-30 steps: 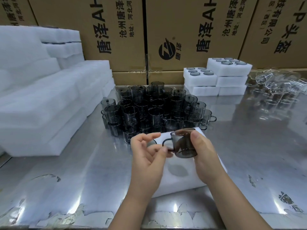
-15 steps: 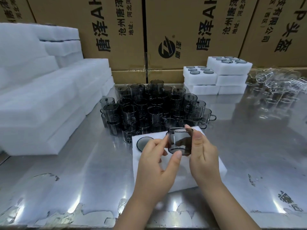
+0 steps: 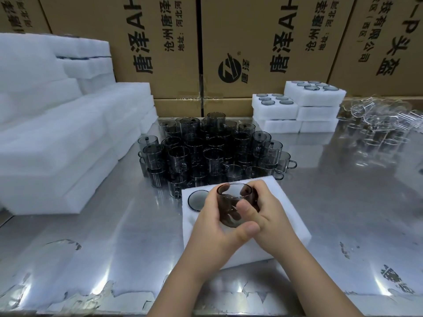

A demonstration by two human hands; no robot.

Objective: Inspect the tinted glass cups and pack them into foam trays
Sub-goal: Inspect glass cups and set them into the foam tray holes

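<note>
Inspecting now: left hand [image 3: 215, 227] and right hand [image 3: 267, 216] cradle a smoky tinted glass cup [image 3: 231, 207] above the white foam tray [image 3: 286, 216], fingers [image 3: 211, 200] curled round it; one packed cup [image 3: 198, 200] sits in its pocket; dozens of loose cups [image 3: 206, 152] wait on the steel table [image 3: 114, 236].

Bright overhead light, glare streaks on steel table [image 3: 119, 236], wide-angle bending at edges, slight softness

Single head-worn view, looking forward and down — close over hands [image 3: 240, 220]
</note>
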